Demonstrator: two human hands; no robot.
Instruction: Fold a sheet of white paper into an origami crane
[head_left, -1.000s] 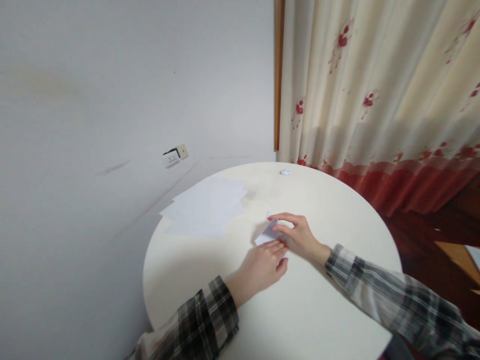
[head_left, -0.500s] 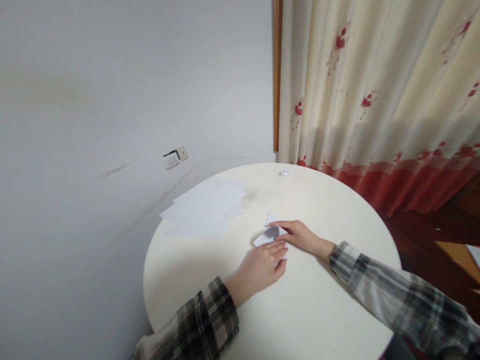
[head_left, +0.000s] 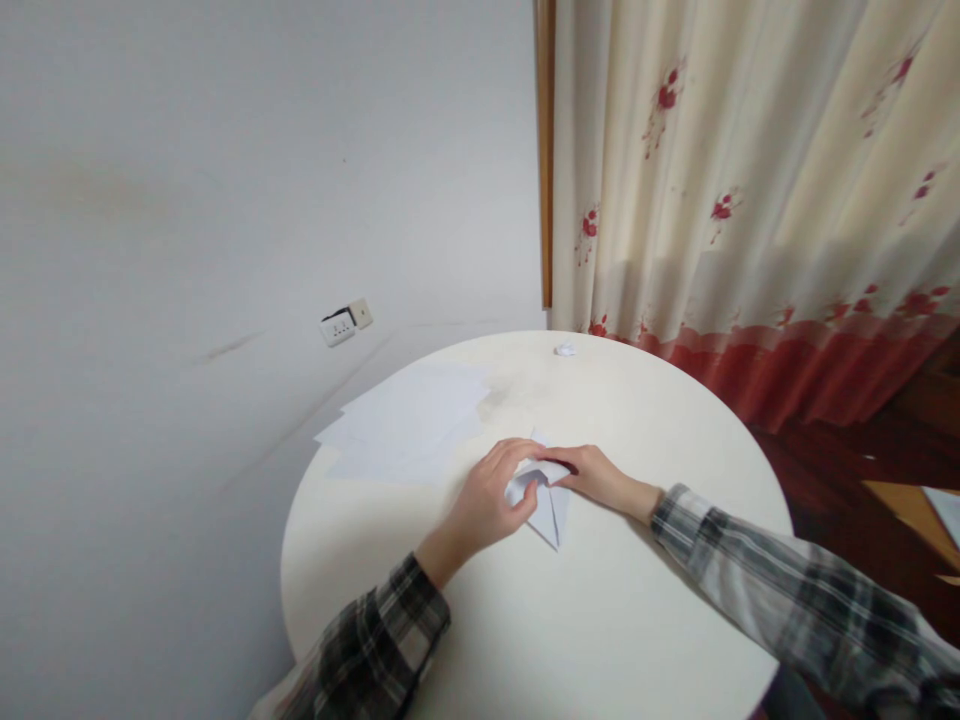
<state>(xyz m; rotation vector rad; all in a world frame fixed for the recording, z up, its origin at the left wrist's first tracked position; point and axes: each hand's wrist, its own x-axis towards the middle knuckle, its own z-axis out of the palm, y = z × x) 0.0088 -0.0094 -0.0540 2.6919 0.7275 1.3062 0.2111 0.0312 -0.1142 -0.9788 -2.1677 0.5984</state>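
A small folded white paper (head_left: 550,508) lies near the middle of the round white table (head_left: 615,620), its point toward me. My left hand (head_left: 491,500) curls over its left part and pinches a raised flap between thumb and fingers. My right hand (head_left: 592,472) rests flat on the table at the paper's right, fingertips on its upper edge. Both arms wear plaid sleeves.
A loose pile of white sheets (head_left: 409,425) lies at the table's far left, overhanging the edge. A tiny crumpled white scrap (head_left: 564,349) sits at the far rim. A grey wall with a socket (head_left: 343,322) stands left, a floral curtain (head_left: 750,200) behind.
My left hand has moved up from pressing the paper's near end to gripping a flap at its left. The paper's pointed near end now shows. My right hand has drawn back slightly.
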